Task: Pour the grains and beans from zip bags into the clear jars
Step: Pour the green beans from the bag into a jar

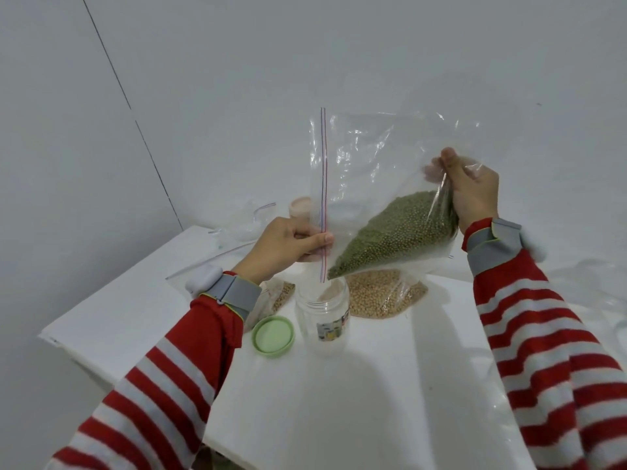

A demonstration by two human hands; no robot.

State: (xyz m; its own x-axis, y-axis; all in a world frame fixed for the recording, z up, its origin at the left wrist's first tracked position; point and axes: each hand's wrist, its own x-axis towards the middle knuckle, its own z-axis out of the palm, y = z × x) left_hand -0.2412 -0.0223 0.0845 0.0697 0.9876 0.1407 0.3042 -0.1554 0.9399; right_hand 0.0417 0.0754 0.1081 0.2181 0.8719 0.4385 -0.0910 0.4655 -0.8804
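A clear zip bag (pixel 366 154) of small green beans (pixel 397 232) is held tilted in the air, its zip edge turned to the left. My left hand (pixel 285 247) pinches the zip edge near its lower corner. My right hand (pixel 470 188) grips the bag's raised far end. The beans have slid down toward the lower corner, which hangs just above the mouth of a clear jar (pixel 322 313) standing open on the white table (pixel 373 385). The jar's green lid (pixel 273 335) lies to its left.
A bag of tan beans (pixel 383 296) lies behind the jar, and another bag of tan grains (pixel 278 296) sits behind my left wrist. A jar with a pink lid (pixel 300 208) and empty zip bags (pixel 237 228) are at the table's back left. The walls stand close behind.
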